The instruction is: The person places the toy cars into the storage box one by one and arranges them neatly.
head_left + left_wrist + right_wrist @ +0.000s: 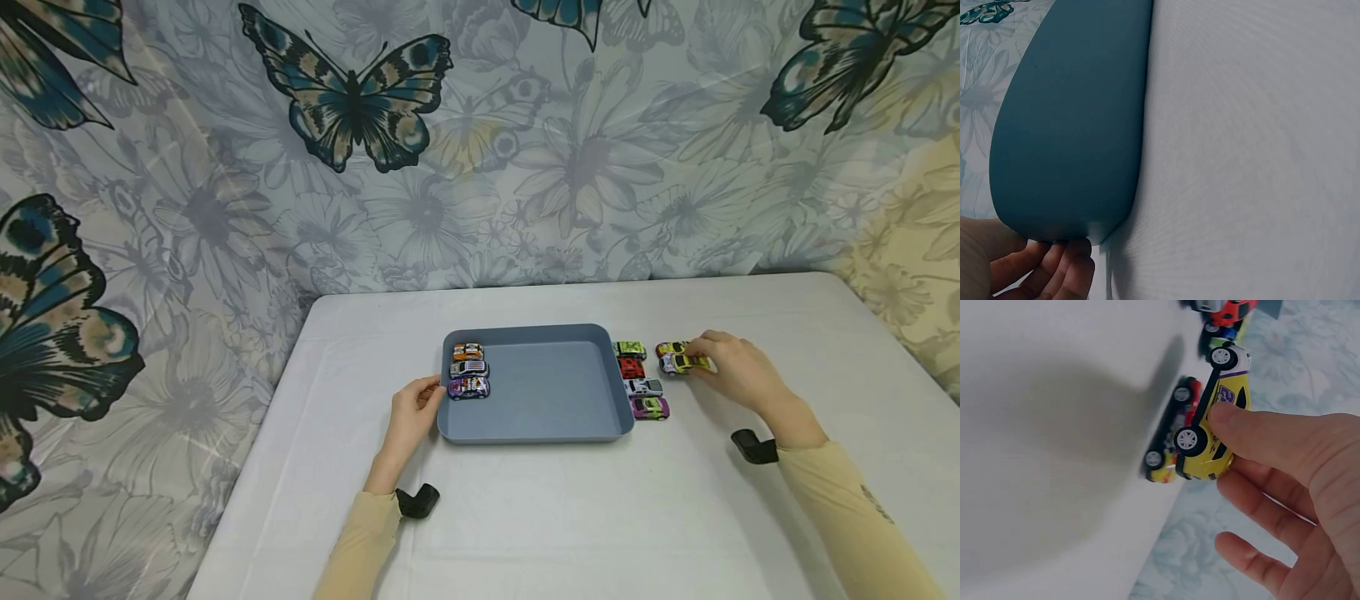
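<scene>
My right hand [738, 371] pinches a yellow toy car [1221, 419] between thumb and fingers. In the right wrist view this car is tilted, its wheels turned toward the white surface. Just behind it sits a red-and-yellow toy car [1172, 431]. At the left end of the grey-blue tray [551, 387], my left hand [411, 417] grips the rim, its fingers curled against the outer wall. Inside the tray, along its left side, stand an orange car [468, 352], a silver car [469, 368] and a purple car [469, 387] in a column.
Beside the tray's right wall several toy cars form a column: a green one [630, 349], a red one [632, 367], a white one [643, 387] and a purple-and-green one [650, 407]. A white cloth covers the table [525, 517]. Butterfly-patterned fabric [525, 208] hangs behind it.
</scene>
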The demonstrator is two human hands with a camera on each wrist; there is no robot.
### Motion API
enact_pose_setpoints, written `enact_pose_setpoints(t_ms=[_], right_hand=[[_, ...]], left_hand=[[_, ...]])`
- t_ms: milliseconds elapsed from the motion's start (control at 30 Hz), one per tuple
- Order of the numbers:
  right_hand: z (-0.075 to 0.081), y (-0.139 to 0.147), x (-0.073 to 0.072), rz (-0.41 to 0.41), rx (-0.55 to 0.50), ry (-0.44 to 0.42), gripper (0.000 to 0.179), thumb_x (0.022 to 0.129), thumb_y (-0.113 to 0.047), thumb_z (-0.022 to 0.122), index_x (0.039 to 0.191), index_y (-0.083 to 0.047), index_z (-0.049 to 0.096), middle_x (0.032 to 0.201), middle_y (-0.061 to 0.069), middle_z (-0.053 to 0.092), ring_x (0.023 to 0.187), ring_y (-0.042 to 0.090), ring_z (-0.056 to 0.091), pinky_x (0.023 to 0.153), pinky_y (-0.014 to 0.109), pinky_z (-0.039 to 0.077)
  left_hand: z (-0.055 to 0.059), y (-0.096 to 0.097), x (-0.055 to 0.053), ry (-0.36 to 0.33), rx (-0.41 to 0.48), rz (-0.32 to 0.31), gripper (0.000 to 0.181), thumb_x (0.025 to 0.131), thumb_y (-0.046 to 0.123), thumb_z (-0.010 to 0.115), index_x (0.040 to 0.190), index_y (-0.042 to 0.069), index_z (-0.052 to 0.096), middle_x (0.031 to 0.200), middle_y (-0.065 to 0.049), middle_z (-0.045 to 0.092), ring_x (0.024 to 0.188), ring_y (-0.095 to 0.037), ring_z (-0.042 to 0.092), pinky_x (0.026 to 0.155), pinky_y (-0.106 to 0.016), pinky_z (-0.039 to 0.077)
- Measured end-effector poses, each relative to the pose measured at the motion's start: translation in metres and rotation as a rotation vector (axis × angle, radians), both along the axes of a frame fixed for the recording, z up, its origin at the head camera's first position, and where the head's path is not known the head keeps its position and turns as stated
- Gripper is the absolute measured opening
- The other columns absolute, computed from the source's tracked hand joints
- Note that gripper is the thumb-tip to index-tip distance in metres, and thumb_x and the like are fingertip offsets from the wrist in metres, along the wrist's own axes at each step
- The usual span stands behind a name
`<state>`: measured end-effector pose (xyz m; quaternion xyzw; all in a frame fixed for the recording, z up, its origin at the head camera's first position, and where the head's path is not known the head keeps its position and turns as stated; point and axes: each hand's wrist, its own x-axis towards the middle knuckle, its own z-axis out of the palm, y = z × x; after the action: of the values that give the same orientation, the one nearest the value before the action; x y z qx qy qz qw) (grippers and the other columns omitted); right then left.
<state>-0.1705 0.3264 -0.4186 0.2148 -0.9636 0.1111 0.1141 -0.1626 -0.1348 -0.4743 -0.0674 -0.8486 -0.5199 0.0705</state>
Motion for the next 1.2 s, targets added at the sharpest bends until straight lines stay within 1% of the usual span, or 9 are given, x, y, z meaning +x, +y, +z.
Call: enact_pose_setpoints(t_ms=[133,267,500,633,833,1067,1200], right_hand=[[0.007,-0.005,0.001,0.027,-0.001,0.058,0.024,0.064,0.002,0.079,0.084,0.003,0.066,0.082,0.014,0.063,0.073,0.034,0.061,0.063,0.049,0.049],[0.016,-0.013,0.001,0.047,-0.006,0.093,0.023,0.065,0.001,0.079,0.084,0.001,0.067,0.081,0.012,0.063,0.07,0.03,0.061,0.06,0.046,0.05],[0.035,-0.033,0.001,0.09,-0.008,0.121,0.023,0.065,0.002,0.079,0.084,0.0,0.067,0.081,0.009,0.061,0.066,0.024,0.058,0.057,0.039,0.048],[0.043,-0.047,-0.001,0.123,-0.012,0.125,0.023,0.065,0.002,0.08,0.084,-0.001,0.067,0.08,0.008,0.061,0.065,0.021,0.057,0.055,0.036,0.048],[0.045,-0.07,-0.007,0.164,0.009,0.132,0.023,0.065,0.0,0.08,0.084,-0.003,0.067,0.08,0.006,0.061,0.063,0.019,0.055,0.055,0.036,0.047],[0.044,-0.099,-0.01,0.2,0.024,0.077,0.024,0.068,-0.004,0.081,0.088,-0.004,0.068,0.083,0.006,0.061,0.071,0.021,0.058,0.064,0.042,0.048],[0.042,-0.116,-0.011,0.217,0.024,0.058,0.025,0.068,-0.005,0.081,0.09,-0.005,0.068,0.084,0.006,0.061,0.072,0.022,0.059,0.066,0.042,0.049]], left_hand=[[0.0,0.0,0.0,0.001,-0.001,0.0,0.027,0.09,0.009,0.06,0.11,-0.01,0.062,0.093,-0.015,0.065,0.08,-0.022,0.06,0.068,-0.027,0.054],[0.0,-0.001,0.001,-0.002,0.001,0.001,0.027,0.09,0.008,0.06,0.11,-0.01,0.062,0.092,-0.015,0.065,0.08,-0.022,0.06,0.068,-0.027,0.054],[-0.001,0.0,0.0,-0.002,0.006,-0.003,0.026,0.09,0.007,0.06,0.11,-0.01,0.062,0.093,-0.016,0.065,0.08,-0.023,0.061,0.069,-0.028,0.054],[0.0,0.0,0.0,-0.004,0.004,0.001,0.026,0.09,0.008,0.06,0.11,-0.009,0.062,0.093,-0.016,0.065,0.08,-0.023,0.061,0.069,-0.027,0.054],[0.001,0.0,0.0,-0.008,-0.001,0.007,0.026,0.09,0.008,0.06,0.11,-0.009,0.062,0.093,-0.016,0.065,0.08,-0.022,0.06,0.068,-0.027,0.053],[0.002,0.0,0.0,0.001,-0.001,-0.002,0.026,0.09,0.006,0.06,0.11,-0.011,0.062,0.093,-0.017,0.065,0.08,-0.023,0.061,0.068,-0.027,0.054],[0.003,0.0,0.0,0.01,-0.005,-0.003,0.027,0.09,0.006,0.06,0.111,-0.011,0.061,0.094,-0.018,0.065,0.081,-0.024,0.061,0.069,-0.028,0.054]])
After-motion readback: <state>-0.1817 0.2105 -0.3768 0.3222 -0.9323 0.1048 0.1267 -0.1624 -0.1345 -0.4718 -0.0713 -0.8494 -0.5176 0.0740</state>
